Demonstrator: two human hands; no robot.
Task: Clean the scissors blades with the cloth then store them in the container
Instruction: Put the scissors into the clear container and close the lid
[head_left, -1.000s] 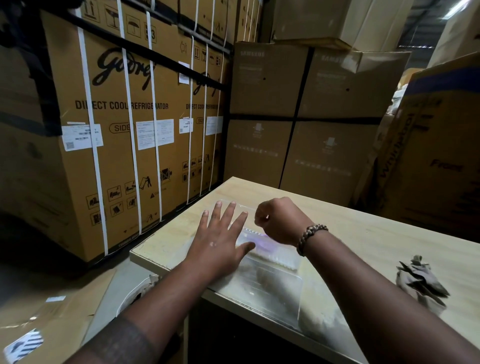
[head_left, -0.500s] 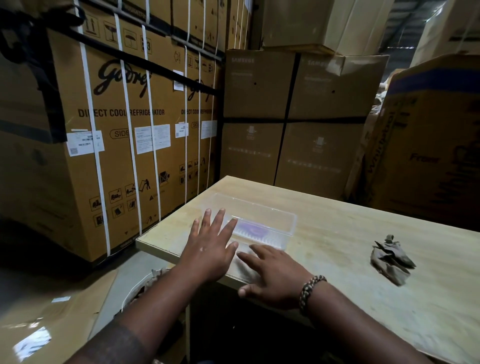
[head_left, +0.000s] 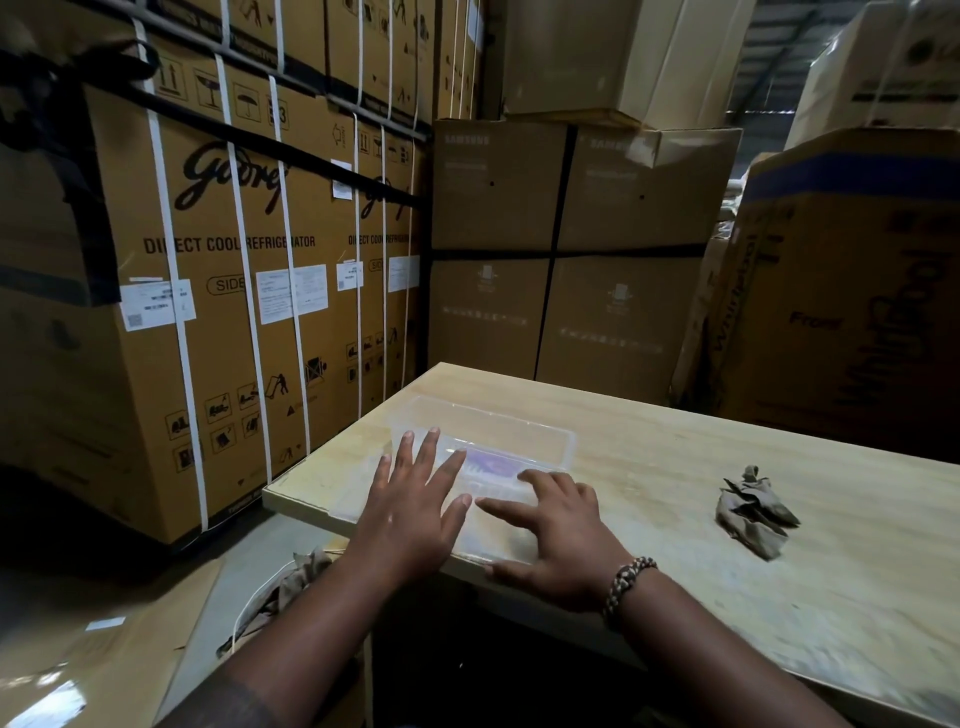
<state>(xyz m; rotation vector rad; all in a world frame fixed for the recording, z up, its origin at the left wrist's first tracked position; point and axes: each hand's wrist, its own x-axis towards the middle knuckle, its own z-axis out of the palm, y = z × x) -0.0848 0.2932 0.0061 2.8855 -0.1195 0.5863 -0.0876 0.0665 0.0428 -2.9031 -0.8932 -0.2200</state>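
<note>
A clear plastic container (head_left: 524, 434) lies near the table's left corner, with a purple shape, likely the scissors' handle (head_left: 491, 462), showing through its wall. A clear lid (head_left: 498, 530) lies flat in front of it at the table edge. My left hand (head_left: 413, 512) rests spread across the container's near left part and the lid. My right hand (head_left: 558, 538) lies on the lid with straight fingers, its thumb at the table edge. The crumpled grey-brown cloth (head_left: 753, 512) sits apart on the table to the right.
The light wooden table (head_left: 675, 467) stands among tall stacks of cardboard boxes (head_left: 249, 270) to the left, behind and to the right. Below the table's left corner lie a rag and cord (head_left: 291, 582) on flattened cardboard.
My right hand came back from over the container, uncurled from a fist and settled flat on the lid. My left hand stayed spread in place.
</note>
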